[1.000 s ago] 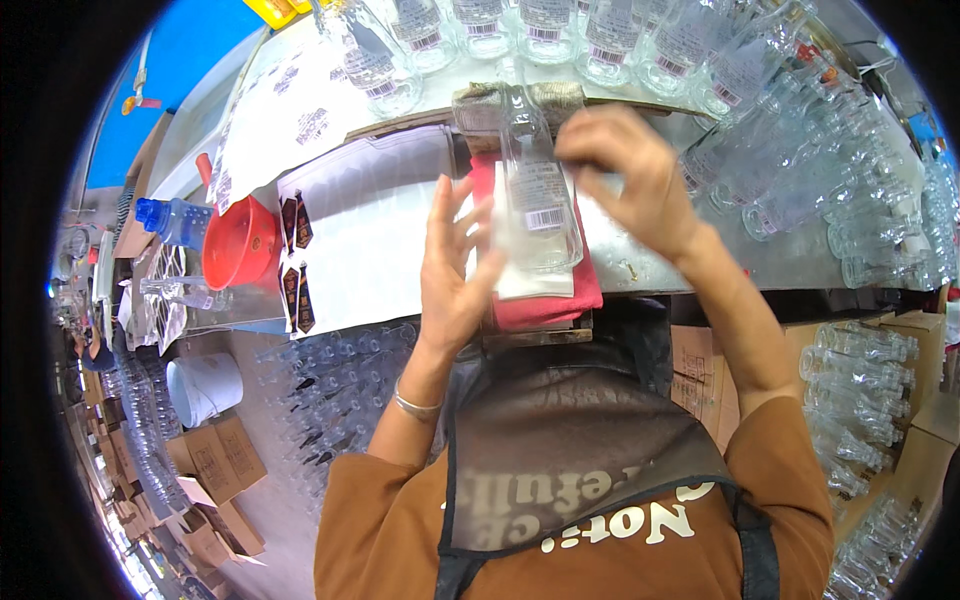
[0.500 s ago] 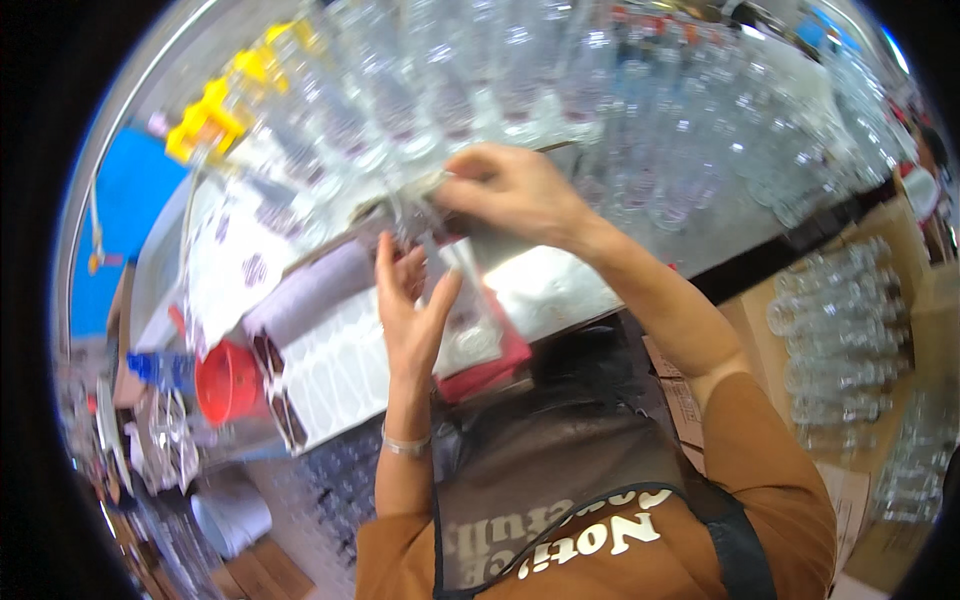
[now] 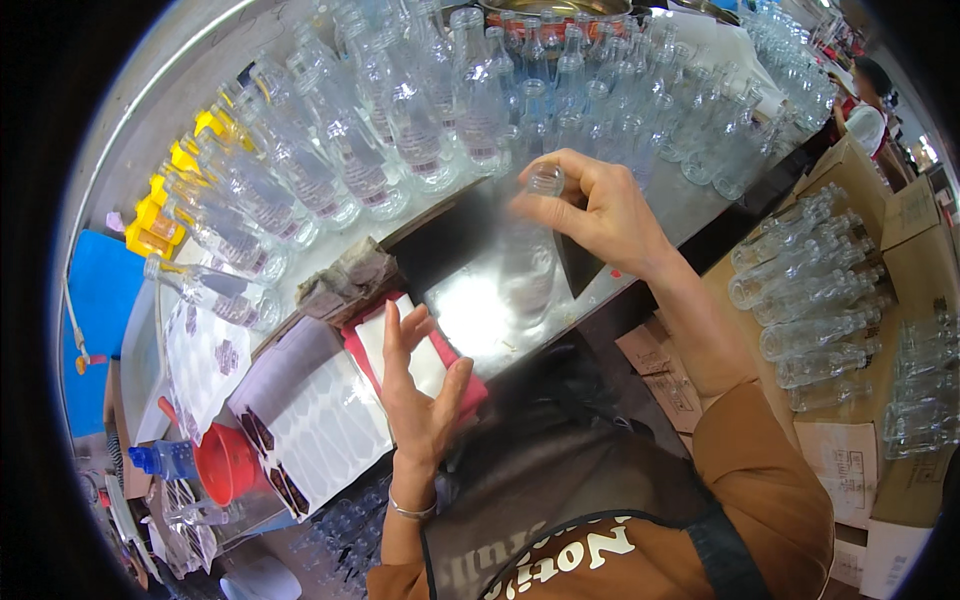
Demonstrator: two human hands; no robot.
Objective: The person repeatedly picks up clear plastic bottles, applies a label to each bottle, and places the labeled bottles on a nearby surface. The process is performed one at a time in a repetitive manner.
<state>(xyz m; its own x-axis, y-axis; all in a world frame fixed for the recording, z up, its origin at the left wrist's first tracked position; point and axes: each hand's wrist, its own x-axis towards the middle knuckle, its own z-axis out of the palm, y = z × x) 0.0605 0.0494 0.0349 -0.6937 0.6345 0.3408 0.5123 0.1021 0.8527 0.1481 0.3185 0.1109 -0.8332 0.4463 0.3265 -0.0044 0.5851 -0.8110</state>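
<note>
My right hand point(image 3: 595, 205) has its fingers closed round the neck of a clear glass bottle point(image 3: 535, 272), whose body is smeared by motion. The bottle hangs upright over the bare metal worktop point(image 3: 465, 312). My left hand point(image 3: 422, 395) is open, thumb and fingers apart, with nothing in it. Under it lies a red pad point(image 3: 368, 338) with a white cloth point(image 3: 425, 362) on top. A crumpled grey cloth point(image 3: 348, 278) rests just beyond the pad. Left of the pad are sheets of clear labels point(image 3: 325, 410).
Tall printed glass bottles point(image 3: 345, 160) stand in rows along the far side, with plain bottles point(image 3: 660, 120) to their right. A red cup point(image 3: 225, 465) stands at the left edge. Cardboard boxes of bottles point(image 3: 815, 310) sit at the right. Another person point(image 3: 868, 110) is at the far right.
My right hand has moved right, away from my left, and now carries the bottle by its neck. The grey cloth lies on the table. My left hand has drawn slightly nearer to me.
</note>
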